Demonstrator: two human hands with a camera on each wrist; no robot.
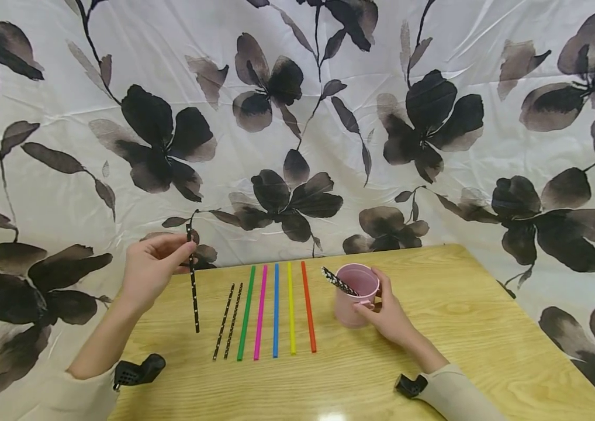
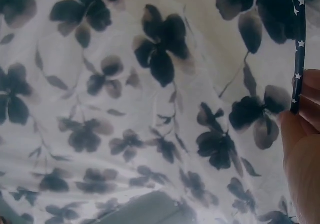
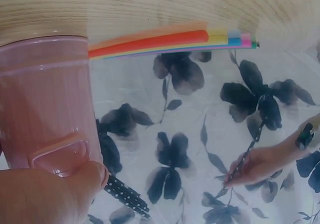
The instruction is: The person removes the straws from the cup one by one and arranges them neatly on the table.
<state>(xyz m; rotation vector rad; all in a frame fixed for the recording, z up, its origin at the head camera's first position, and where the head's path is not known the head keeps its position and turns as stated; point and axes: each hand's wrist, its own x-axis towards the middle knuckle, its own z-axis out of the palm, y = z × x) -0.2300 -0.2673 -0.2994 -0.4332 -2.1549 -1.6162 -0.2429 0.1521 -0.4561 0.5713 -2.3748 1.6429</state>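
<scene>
My left hand [image 1: 152,269] pinches a black straw [image 1: 194,292] near its upper end, and the straw hangs almost upright over the table's left side. White stars show on this straw [image 2: 299,44] in the left wrist view. On the right, my right hand [image 1: 389,313] grips a pink bucket [image 1: 350,310] by its side, with the thumb at a small handle tab [image 3: 62,156]. Several black straws with white dots [image 3: 127,194] lean out of the bucket's mouth.
Between the hands, two black patterned straws [image 1: 224,321] lie beside green [image 1: 246,313], pink [image 1: 260,313], blue [image 1: 276,310], yellow [image 1: 291,307] and red straws [image 1: 308,307] in a row on the wooden table [image 1: 450,304]. A floral cloth [image 1: 329,140] hangs behind.
</scene>
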